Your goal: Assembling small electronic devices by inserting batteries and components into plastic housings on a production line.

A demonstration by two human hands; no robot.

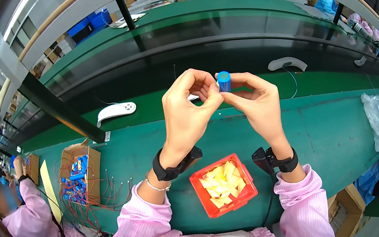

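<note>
A small blue cylinder [224, 81], like a battery cell, is pinched upright in the fingers of my right hand [259, 105]. My left hand [189, 108] is raised beside it, fingertips closed against the cylinder's lower part and touching the right fingers. Whether the left hand holds a small piece is hidden by the fingers. A thin wire trails from the cylinder toward the green table [334, 135]. Below the hands stands a red tray [223, 185] filled with several yellow slips. Both wrists wear black bands.
A dark conveyor belt [219, 49] runs across behind the hands, with two white plastic parts [116, 110] [288, 63] at its edge. A cardboard box [78, 170] of blue cells with red wires sits at the left. Other people work at left and right. A clear bag [375, 117] lies at right.
</note>
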